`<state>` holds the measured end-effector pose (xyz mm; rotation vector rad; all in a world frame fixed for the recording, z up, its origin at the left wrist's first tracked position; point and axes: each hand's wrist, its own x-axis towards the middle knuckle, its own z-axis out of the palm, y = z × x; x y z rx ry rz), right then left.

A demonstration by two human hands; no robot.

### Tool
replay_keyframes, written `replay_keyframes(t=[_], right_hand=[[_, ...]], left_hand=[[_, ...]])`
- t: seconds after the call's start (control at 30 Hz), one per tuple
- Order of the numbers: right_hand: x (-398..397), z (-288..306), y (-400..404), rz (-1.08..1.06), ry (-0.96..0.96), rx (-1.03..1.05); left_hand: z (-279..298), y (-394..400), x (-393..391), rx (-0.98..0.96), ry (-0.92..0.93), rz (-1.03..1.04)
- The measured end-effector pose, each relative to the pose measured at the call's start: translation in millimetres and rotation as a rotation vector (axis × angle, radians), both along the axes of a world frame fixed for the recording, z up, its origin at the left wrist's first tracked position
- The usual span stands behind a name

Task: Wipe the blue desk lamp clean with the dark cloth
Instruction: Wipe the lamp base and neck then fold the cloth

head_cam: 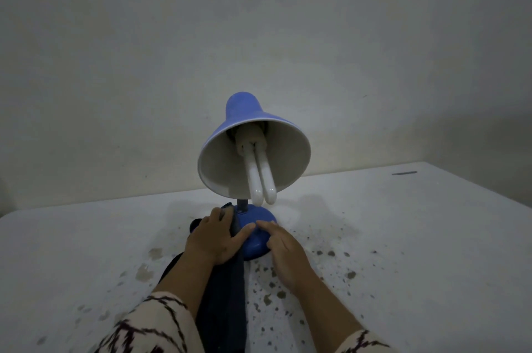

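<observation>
The blue desk lamp stands on a white table, its shade tilted toward me with a white twin-tube bulb sticking out. Its round blue base sits just in front of me. My left hand presses the dark cloth against the left side of the base, near the short stem. The cloth trails down toward me between my forearms. My right hand rests on the right side of the base, fingers spread and touching it.
The white table is speckled with dark spots and stains around the lamp. A plain wall rises right behind the table. A small dark mark lies near the far right edge.
</observation>
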<state>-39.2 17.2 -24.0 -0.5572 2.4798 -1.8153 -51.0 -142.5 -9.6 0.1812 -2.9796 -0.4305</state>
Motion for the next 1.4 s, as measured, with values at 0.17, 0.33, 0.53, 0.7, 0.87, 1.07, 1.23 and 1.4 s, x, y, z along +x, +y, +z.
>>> replay_keyframes(t=[0.17, 0.33, 0.53, 0.7, 0.87, 1.07, 1.23, 1.4], right_hand=[[-1.7, -0.7, -1.3, -0.007, -0.006, -0.004], [-1.1, -1.6, -2.9, -0.012, 0.016, 0.008], [1.7, 2.0, -1.4, 0.017, 0.033, 0.039], [3.0, 3.6, -1.4, 0.011, 0.028, 0.027], [1.9, 1.9, -0.4, 0.021, 0.042, 0.044], [3.8, 2.9, -1.4, 0.028, 0.039, -0.010], [-1.3, 1.1, 1.1, 0.017, -0.032, -0.074], [-0.7, 0.0, 0.3, 0.017, -0.034, -0.087]], left_hand=[[0.0, 2.2, 2.9, 0.010, 0.035, -0.018], [1.7, 8.5, 20.9, 0.036, 0.100, -0.100], [-0.1, 16.8, 30.6, 0.004, 0.079, -0.150], [1.1, 19.7, 25.6, -0.034, 0.032, -0.155], [2.0, 20.2, 16.1, -0.005, 0.005, -0.196], [3.2, 26.4, 12.9, 0.025, 0.027, -0.208], [-4.7, 23.3, 26.4, 0.161, 0.135, -0.053], [-6.2, 16.9, 17.8, 0.233, 0.142, 0.020]])
